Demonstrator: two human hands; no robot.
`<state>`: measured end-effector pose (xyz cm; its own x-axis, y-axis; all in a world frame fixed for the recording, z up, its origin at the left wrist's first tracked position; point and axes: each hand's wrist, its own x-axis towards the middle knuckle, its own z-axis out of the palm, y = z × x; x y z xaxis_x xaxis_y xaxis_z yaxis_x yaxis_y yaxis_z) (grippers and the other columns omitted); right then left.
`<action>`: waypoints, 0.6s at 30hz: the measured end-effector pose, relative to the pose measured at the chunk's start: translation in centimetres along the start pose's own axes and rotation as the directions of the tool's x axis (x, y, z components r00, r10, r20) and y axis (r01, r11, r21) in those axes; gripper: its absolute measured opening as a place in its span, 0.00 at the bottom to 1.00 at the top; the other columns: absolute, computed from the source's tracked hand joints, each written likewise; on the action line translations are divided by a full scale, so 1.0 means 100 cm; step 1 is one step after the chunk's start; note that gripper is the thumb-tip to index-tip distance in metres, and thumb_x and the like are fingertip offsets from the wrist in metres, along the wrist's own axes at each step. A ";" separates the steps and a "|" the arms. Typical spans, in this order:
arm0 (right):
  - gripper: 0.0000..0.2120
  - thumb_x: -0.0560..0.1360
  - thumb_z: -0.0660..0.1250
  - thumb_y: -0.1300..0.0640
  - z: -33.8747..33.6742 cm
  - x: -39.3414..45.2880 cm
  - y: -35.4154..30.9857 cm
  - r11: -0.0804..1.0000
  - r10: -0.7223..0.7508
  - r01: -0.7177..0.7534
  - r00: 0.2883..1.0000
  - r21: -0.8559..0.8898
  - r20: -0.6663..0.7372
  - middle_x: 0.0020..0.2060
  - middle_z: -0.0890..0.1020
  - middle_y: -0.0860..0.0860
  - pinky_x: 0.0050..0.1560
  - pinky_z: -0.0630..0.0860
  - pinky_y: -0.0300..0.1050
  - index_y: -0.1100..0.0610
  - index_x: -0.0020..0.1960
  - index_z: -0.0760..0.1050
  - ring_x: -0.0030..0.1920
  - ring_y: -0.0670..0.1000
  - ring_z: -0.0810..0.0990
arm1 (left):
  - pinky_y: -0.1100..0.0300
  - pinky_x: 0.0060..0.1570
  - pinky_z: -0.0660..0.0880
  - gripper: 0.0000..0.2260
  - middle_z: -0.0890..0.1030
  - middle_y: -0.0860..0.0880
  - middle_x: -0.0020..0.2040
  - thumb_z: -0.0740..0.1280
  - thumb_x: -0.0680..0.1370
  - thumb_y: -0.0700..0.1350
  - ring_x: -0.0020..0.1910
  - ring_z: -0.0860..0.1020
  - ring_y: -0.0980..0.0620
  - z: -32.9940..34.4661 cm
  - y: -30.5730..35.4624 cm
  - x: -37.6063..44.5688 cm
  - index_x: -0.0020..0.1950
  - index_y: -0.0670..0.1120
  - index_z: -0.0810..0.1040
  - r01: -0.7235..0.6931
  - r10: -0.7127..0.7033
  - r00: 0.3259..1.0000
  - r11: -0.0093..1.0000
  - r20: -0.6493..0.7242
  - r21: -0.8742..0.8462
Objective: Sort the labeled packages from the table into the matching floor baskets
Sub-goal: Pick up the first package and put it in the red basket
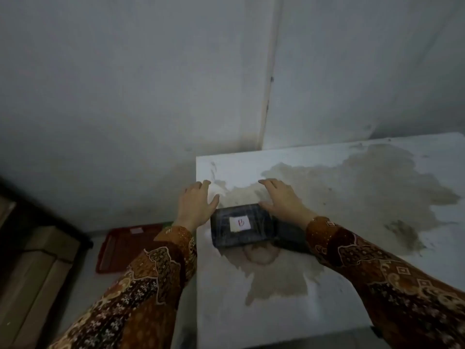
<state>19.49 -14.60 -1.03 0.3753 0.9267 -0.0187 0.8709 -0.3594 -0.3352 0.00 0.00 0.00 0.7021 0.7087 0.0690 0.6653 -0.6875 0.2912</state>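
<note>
A dark wrapped package [241,225] with a white label marked "B" lies near the left edge of the white stained table [339,248]. A second dark package [292,235] shows partly beneath it on the right, half hidden by my right sleeve. My left hand [196,204] hovers at the package's left far corner, fingers spread, thumb near its edge. My right hand [283,197] sits at the right far corner, fingers spread, thumb touching or just above the package. Neither hand has closed around it.
A red floor basket [118,250] with a small pale label lies on the floor left of the table, against the wall. Dark furniture and cardboard boxes [37,268] stand at the far left. The wall corner rises behind the table.
</note>
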 end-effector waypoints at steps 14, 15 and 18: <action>0.32 0.79 0.55 0.43 0.071 -0.035 -0.005 0.913 0.314 -0.326 0.946 0.246 0.088 0.77 0.50 0.59 0.76 0.43 0.55 0.62 0.74 0.55 0.77 0.58 0.42 | 0.48 0.50 0.73 0.17 0.77 0.41 0.39 0.60 0.78 0.53 0.44 0.77 0.41 0.075 0.002 -0.052 0.36 0.42 0.73 0.334 -0.321 0.942 0.872 0.097 -0.359; 0.31 0.79 0.56 0.45 0.067 -0.035 -0.013 0.871 0.338 -0.339 0.939 0.354 0.067 0.77 0.54 0.59 0.76 0.48 0.53 0.62 0.74 0.54 0.77 0.58 0.46 | 0.52 0.45 0.74 0.16 0.76 0.42 0.39 0.61 0.79 0.52 0.42 0.76 0.43 0.071 0.006 -0.053 0.39 0.40 0.74 0.362 -0.361 0.928 0.808 0.094 -0.465; 0.21 0.79 0.59 0.52 0.053 -0.033 -0.037 0.713 0.421 -0.343 0.907 0.612 0.018 0.63 0.73 0.61 0.58 0.70 0.46 0.63 0.67 0.63 0.62 0.58 0.72 | 0.71 0.31 0.69 0.12 0.74 0.49 0.37 0.62 0.79 0.49 0.37 0.73 0.52 0.055 0.017 -0.055 0.48 0.39 0.73 0.409 -0.470 0.873 0.564 0.129 -0.718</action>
<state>13.36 -15.75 -4.75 0.7014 0.6909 -0.1752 0.2975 -0.5071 -0.8089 -1.30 -5.95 -5.13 0.3335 0.9215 -0.1992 0.4798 0.0160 0.8772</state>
